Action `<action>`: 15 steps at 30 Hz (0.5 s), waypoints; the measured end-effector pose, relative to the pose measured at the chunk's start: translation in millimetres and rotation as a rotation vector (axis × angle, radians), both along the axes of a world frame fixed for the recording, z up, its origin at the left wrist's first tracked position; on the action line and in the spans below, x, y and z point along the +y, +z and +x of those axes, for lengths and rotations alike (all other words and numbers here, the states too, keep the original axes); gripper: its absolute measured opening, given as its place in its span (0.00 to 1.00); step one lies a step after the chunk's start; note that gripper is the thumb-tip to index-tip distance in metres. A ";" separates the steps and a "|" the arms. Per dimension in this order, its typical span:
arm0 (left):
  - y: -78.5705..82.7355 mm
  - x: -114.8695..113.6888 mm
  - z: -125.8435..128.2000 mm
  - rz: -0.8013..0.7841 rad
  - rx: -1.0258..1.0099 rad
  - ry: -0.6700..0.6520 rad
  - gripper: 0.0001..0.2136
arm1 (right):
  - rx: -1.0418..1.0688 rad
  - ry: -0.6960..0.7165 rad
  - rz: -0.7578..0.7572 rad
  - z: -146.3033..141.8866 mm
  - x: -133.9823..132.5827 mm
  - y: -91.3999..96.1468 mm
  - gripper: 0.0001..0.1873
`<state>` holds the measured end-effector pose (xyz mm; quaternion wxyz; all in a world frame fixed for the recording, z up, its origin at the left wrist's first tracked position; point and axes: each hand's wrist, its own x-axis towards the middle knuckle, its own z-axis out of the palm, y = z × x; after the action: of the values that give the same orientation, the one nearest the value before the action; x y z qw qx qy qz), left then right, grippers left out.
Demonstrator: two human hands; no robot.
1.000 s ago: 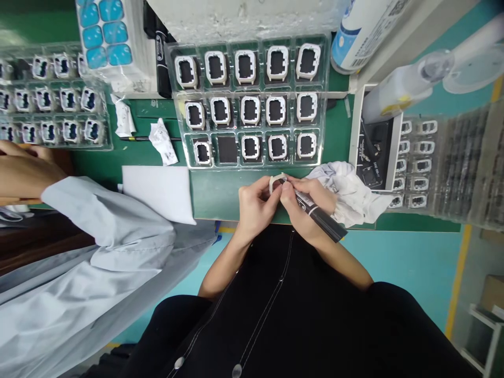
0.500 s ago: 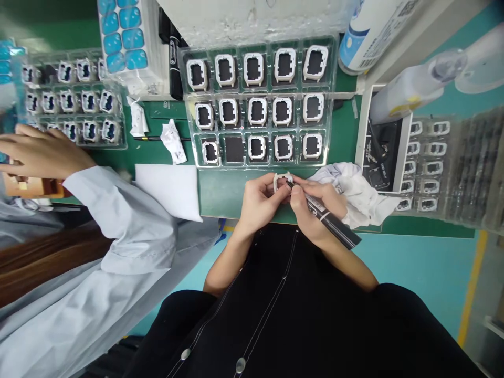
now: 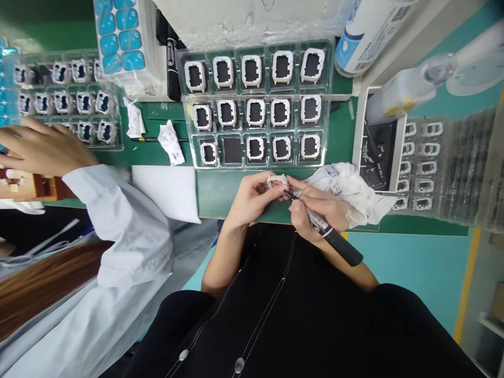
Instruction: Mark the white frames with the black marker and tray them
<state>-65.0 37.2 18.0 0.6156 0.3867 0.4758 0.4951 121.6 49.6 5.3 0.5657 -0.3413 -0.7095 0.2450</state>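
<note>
My left hand [image 3: 252, 197] pinches a small white watch-case frame [image 3: 277, 180] just above the bench's front edge. A black marker pen [image 3: 334, 242] is gripped in my right hand [image 3: 315, 208], its tip angled up and left close to the frame; whether it touches cannot be told. The right index finger reaches to the frame's right side. Behind both hands lies a clear plastic tray [image 3: 258, 166] of similar white frames on dark pads, with one front-row pocket holding only its pad. A crumpled white cloth [image 3: 356, 202] rests just right of my right hand.
A co-worker's hand [image 3: 51, 147] works at the left beside an orange-brown block [image 3: 33, 185] and another tray [image 3: 79, 118]. A white foam sheet [image 3: 167, 191] lies left of me. Bottles [image 3: 409, 86], a white box [image 3: 359, 152] and stacked trays [image 3: 427, 168] stand right.
The white frame has been tilted to a flatter angle in my left hand. The marker's tip has dropped slightly and shifted left. The co-worker's hand stays at the left.
</note>
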 end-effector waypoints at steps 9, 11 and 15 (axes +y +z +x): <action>5.3 -4.2 2.3 -0.098 -0.047 0.004 0.27 | 0.076 -0.050 0.024 -7.2 -1.9 -1.1 0.07; 5.2 -4.2 2.9 -0.096 -0.043 -0.004 0.27 | 0.100 -0.046 0.053 -7.1 -1.7 -1.7 0.09; 1.6 -2.3 -1.3 -0.065 -0.040 -0.028 0.26 | 0.045 0.000 0.005 0.4 -3.7 -11.4 0.05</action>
<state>-66.2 34.9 19.6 0.6442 0.3632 0.4737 0.4783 122.0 45.9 -6.1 0.5824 -0.3341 -0.6972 0.2510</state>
